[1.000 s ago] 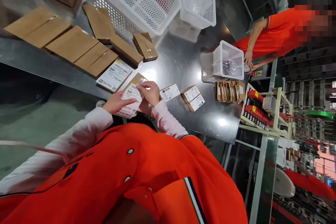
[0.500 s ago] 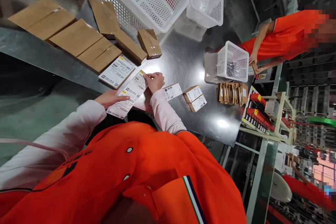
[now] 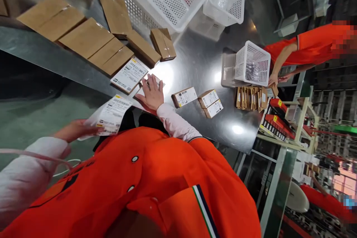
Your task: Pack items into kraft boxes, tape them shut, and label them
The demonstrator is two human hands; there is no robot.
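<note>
Head view: your left hand [image 3: 80,128] pinches the label strip [image 3: 113,111] at its lower end, thumb on top; you have it out beyond the surface's near edge, by your shirt [image 3: 167,156]. Your right hand [image 3: 153,95] lies with fingers spread over the labelled parcel [image 3: 141,90] at the near edge of the steel surface [image 3: 231,122]; how hard it presses, you cannot tell from here.

With one end gripped, the strip could curl, fold or catch on your shirt, spoiling a label. A sideways push from your right hand might skew the parcel or nudge the flat labelled box [image 3: 129,75], just beside it, over the near edge.

Toward the far edge, the large white basket [image 3: 169,7] is cut off by the frame, so its full contents cannot be told. Right of it, the second basket [image 3: 223,18] holds crumpled clear plastic. Nearer the right edge, the small basket [image 3: 240,65] holds clear-wrapped packets; a co-worker's hands [image 3: 273,79] are just beside it and could jostle it.
</note>
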